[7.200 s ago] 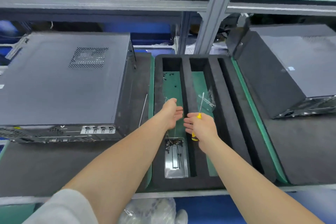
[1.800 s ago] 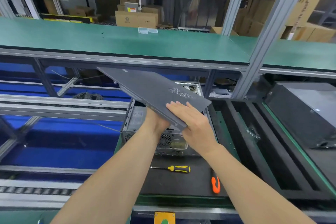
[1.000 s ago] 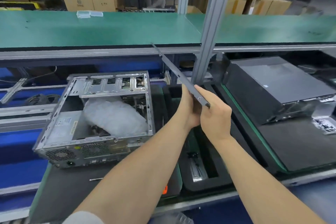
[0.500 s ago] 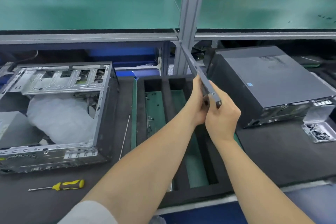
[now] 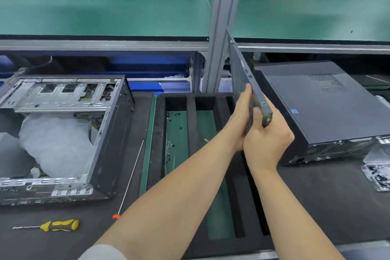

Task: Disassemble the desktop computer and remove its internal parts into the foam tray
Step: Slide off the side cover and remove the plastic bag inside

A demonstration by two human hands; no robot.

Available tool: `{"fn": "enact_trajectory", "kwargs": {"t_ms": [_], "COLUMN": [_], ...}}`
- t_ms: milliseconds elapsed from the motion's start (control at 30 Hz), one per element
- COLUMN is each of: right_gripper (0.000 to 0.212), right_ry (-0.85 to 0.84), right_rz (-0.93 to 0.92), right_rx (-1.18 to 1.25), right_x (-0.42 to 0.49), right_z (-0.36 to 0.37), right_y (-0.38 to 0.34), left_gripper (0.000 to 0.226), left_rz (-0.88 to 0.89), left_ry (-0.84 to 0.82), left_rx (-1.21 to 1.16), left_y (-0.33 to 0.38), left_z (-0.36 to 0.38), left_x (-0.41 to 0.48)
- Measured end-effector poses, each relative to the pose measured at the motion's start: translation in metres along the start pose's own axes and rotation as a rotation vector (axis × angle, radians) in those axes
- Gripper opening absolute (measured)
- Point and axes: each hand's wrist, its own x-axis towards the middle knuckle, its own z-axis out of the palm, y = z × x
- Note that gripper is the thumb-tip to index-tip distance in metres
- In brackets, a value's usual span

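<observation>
The dark grey side panel stands nearly on edge above the right-hand slots of the black foam tray. My left hand presses against its left face and my right hand grips its near lower corner. At the left lies the opened desktop computer, its metal frame exposed and a white plastic bag inside. The tray's slots have green floors; small screws and wires lie in the left slot.
A closed black computer lies right of the tray. A yellow-handled screwdriver and a long thin orange-handled one rest on the black mat. A clear box of screws sits far right. A metal post rises behind the tray.
Both hands lifted the side panel off the computer, turned it on edge and carried it right. It now hangs lower over the tray's right slots.
</observation>
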Motion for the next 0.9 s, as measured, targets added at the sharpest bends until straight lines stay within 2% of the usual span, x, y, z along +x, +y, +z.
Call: {"fn": "enact_trajectory", "kwargs": {"t_ms": [100, 133, 367, 500, 700, 900], "right_gripper": [0.025, 0.022, 0.017, 0.017, 0.017, 0.019], "right_ry": [-0.006, -0.004, -0.005, 0.029, 0.006, 0.037], "right_rz": [0.061, 0.084, 0.139, 0.16, 0.174, 0.216], "right_rx": [0.011, 0.003, -0.017, 0.012, 0.026, 0.005], "right_x": [0.006, 0.008, 0.017, 0.019, 0.018, 0.013], "right_z": [-0.003, -0.003, 0.002, 0.005, 0.009, 0.001], "right_y": [0.0, 0.001, 0.0, -0.001, 0.004, 0.023], "left_gripper": [0.101, 0.107, 0.112, 0.104, 0.099, 0.119], "left_rz": [0.036, 0.062, 0.158, 0.174, 0.171, 0.105], "left_ry": [0.058, 0.063, 0.101, 0.145, 0.109, 0.104], "left_rx": [0.0, -0.013, 0.034, 0.108, 0.131, 0.124], "left_y": [-0.001, -0.002, -0.002, -0.007, -0.012, -0.025], "left_z": [0.005, 0.007, 0.005, 0.001, -0.008, 0.002], "left_x": [0.007, 0.011, 0.034, 0.046, 0.05, 0.046]}}
